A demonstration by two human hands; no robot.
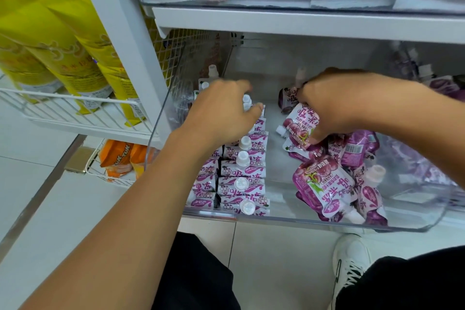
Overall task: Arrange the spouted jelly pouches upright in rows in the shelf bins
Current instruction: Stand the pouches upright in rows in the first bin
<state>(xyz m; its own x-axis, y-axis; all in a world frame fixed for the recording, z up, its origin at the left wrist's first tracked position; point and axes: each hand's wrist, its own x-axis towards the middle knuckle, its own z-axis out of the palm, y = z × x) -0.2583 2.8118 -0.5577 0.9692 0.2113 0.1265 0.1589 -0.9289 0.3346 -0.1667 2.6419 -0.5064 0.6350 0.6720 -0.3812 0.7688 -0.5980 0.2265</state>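
Head view: my left hand (221, 111) rests curled on upright pouch rows (241, 173); my right hand (337, 106) grips a loose pouch (299, 123) in the clear bin (289, 221).

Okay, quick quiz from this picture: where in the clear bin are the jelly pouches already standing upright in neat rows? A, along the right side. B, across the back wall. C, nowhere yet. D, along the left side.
D: the upright rows with caps pointing up fill the left side of the clear bin, under the left hand, while the loose pouches lie jumbled on the right.

Both hands (276, 106) in bin (289, 220) — pouches (241, 171) (purple) upright.
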